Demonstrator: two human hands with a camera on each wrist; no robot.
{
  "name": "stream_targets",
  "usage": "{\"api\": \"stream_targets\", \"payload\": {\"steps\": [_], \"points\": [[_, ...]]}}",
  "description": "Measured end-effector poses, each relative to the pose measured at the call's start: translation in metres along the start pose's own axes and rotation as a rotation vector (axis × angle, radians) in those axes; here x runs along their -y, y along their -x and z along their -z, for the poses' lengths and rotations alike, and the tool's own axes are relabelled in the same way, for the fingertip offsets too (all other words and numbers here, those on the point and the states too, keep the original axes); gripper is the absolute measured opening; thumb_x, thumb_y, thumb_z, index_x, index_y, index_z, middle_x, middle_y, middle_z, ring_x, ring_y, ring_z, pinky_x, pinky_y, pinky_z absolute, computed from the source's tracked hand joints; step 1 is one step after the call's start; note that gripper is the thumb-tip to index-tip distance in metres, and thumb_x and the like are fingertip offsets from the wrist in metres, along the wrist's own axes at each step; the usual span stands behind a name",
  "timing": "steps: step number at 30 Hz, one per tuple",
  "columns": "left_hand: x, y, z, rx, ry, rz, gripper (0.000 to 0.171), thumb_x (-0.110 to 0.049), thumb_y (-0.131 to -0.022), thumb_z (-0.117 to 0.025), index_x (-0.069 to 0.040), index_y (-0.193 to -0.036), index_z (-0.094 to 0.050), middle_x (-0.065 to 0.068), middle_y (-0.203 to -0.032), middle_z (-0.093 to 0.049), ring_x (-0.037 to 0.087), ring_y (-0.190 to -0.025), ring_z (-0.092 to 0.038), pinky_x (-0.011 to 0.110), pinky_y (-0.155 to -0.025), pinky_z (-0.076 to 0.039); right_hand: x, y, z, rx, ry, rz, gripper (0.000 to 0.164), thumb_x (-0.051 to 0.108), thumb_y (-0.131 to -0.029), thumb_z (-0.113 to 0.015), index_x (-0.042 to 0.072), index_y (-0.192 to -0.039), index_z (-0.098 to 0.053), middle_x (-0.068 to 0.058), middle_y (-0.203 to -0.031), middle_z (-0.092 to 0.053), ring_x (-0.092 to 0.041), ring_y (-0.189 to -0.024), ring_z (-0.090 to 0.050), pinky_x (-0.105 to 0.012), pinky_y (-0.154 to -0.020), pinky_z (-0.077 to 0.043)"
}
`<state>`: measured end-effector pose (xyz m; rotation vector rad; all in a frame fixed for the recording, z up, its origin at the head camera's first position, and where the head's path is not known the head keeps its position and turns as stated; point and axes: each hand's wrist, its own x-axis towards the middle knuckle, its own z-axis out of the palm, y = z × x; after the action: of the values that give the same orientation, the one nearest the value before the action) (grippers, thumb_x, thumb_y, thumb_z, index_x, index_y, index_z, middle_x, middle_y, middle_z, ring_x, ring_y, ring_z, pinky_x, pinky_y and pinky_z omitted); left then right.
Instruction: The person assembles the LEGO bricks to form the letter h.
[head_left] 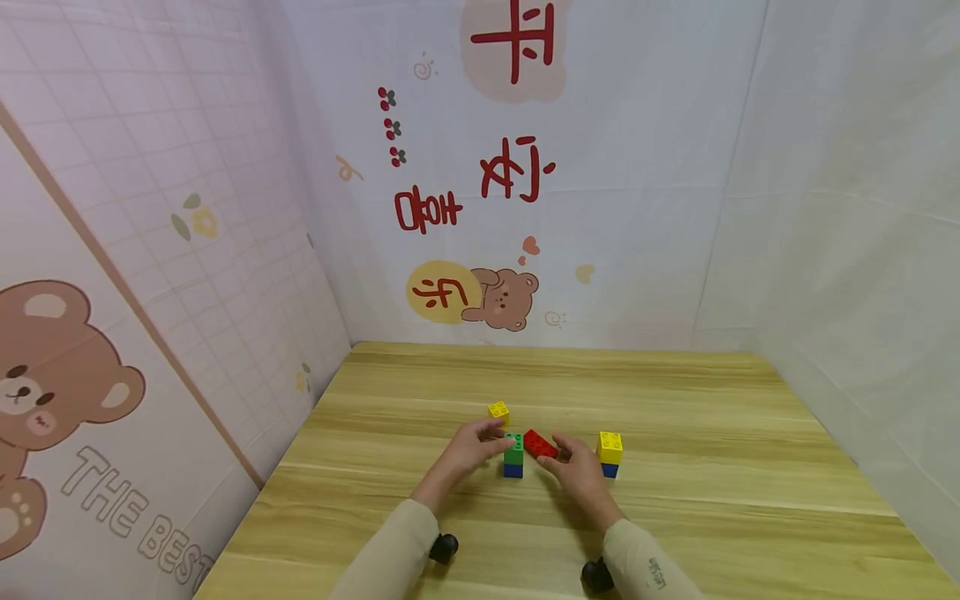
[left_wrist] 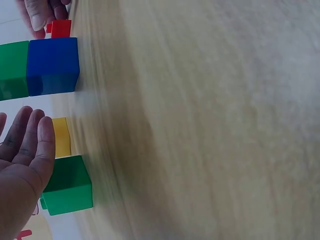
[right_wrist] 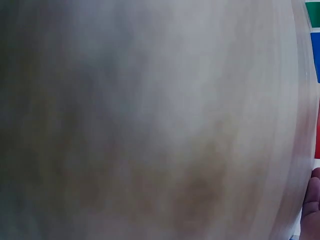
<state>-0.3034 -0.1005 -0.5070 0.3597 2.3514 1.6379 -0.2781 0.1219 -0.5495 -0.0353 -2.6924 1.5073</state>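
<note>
In the head view my left hand (head_left: pixel 468 448) is beside a stack of a green brick (head_left: pixel 513 450) on a blue brick (head_left: pixel 513 470). Its fingers look loosely extended in the left wrist view, with a gap between them and the stack. A yellow brick (head_left: pixel 498 410) stands just beyond that hand. Another green brick (left_wrist: pixel 70 185) shows near the left hand, hidden from the head camera. Right of the stack, my right hand (head_left: pixel 581 473) pinches a low red brick (head_left: pixel 539 444) at its near end, thumb on one side and finger on the other.
Right of the right hand stands a second stack, a yellow brick (head_left: pixel 611 447) on a blue brick (head_left: pixel 610 470). The wood-grain table (head_left: pixel 675 533) meets printed cloth walls (head_left: pixel 630 167) at the back and sides. Black wrist devices (head_left: pixel 445 548) sit below both sleeves.
</note>
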Motion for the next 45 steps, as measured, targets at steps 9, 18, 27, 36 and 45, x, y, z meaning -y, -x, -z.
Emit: {"api": "stream_targets", "payload": {"steps": [9,18,27,36,45], "points": [[0.0002,0.0006,-0.0022,0.018,0.005,0.017,0.063,-0.031,-0.089,-0.076,-0.004,-0.141,-0.054,0.010,-0.123,-0.062,0.027,-0.112,-0.059,0.044,-0.092,-0.051,-0.0001,-0.0006,-0.0026,-0.041,0.047,0.002,0.052,0.020,-0.087,-0.079,-0.005,-0.129,-0.062,-0.015,-0.112,-0.064,-0.026,-0.097,-0.059,-0.047,-0.089,-0.051],[0.0015,0.0012,-0.0030,0.049,-0.007,0.006,0.055,-0.025,-0.090,-0.076,-0.004,-0.137,-0.058,0.008,-0.120,-0.064,0.026,-0.111,-0.060,0.043,-0.091,-0.052,-0.0014,-0.0031,-0.0042,-0.057,0.092,0.020,0.048,0.016,-0.084,-0.081,-0.008,-0.123,-0.065,-0.014,-0.104,-0.065,-0.026,-0.092,-0.059,-0.046,-0.085,-0.051],[0.0028,0.0013,-0.0044,0.051,-0.009,0.017,0.039,-0.022,-0.089,-0.077,-0.008,-0.125,-0.066,0.006,-0.113,-0.067,0.021,-0.103,-0.063,0.039,-0.087,-0.053,0.0008,-0.0028,-0.0030,-0.051,0.132,0.001,0.040,0.012,-0.084,-0.081,-0.005,-0.118,-0.069,-0.018,-0.112,-0.066,-0.032,-0.103,-0.060,-0.051,-0.092,-0.048],[0.0042,0.0003,-0.0043,0.037,-0.011,0.041,0.039,-0.024,-0.087,-0.078,-0.009,-0.122,-0.068,0.003,-0.110,-0.067,0.019,-0.099,-0.062,0.038,-0.086,-0.053,0.0021,-0.0025,0.0003,-0.039,0.125,0.009,0.035,0.012,-0.086,-0.078,-0.002,-0.117,-0.069,-0.015,-0.111,-0.067,-0.027,-0.095,-0.059,-0.048,-0.088,-0.050],[0.0046,0.0007,-0.0038,0.033,-0.030,0.034,0.039,-0.025,-0.086,-0.079,-0.010,-0.121,-0.069,0.003,-0.111,-0.067,0.020,-0.101,-0.062,0.043,-0.091,-0.051,0.0034,-0.0041,0.0013,-0.039,0.092,0.012,0.035,0.011,-0.089,-0.075,-0.004,-0.120,-0.067,-0.016,-0.112,-0.067,-0.027,-0.097,-0.060,-0.049,-0.090,-0.050]]}}
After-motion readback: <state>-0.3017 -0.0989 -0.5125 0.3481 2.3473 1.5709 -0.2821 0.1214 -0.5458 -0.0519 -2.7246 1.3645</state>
